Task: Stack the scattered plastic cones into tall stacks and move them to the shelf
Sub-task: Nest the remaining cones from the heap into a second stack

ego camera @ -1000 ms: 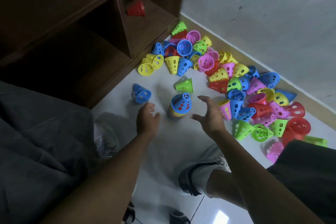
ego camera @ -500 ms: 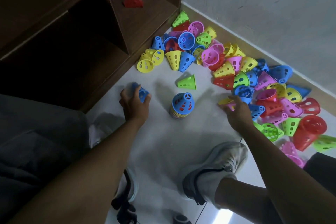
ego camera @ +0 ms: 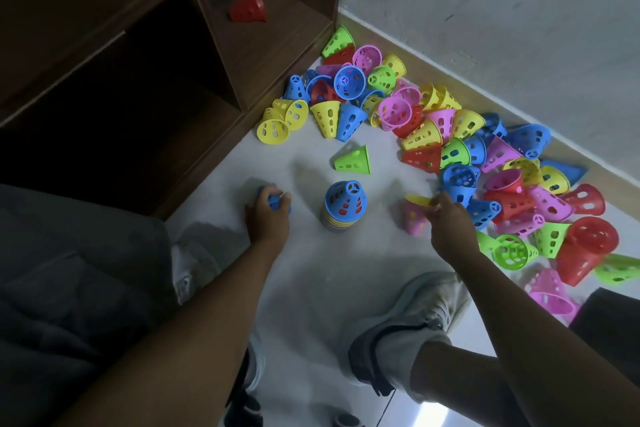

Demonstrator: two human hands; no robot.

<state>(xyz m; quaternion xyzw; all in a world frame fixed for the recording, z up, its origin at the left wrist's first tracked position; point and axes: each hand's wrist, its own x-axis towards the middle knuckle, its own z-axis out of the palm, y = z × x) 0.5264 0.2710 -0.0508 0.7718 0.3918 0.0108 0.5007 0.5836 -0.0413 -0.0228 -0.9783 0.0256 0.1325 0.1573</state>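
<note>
Head view shows my left hand (ego camera: 266,215) low on the floor (ego camera: 311,274), its grip curled round a blue cone (ego camera: 273,200) just left of the short stack (ego camera: 344,204), which stands upright and is topped by another blue cone. My right hand (ego camera: 446,218) sits right of that stack, its grip pinching a yellow cone (ego camera: 417,199) by the rim above a pink cone (ego camera: 414,218). Loose cones (ego camera: 450,142) lie heaped along the wall (ego camera: 502,10) edge of the floor. One red cone (ego camera: 247,7) rests in the shelf (ego camera: 270,45) compartment beside the corner.
</note>
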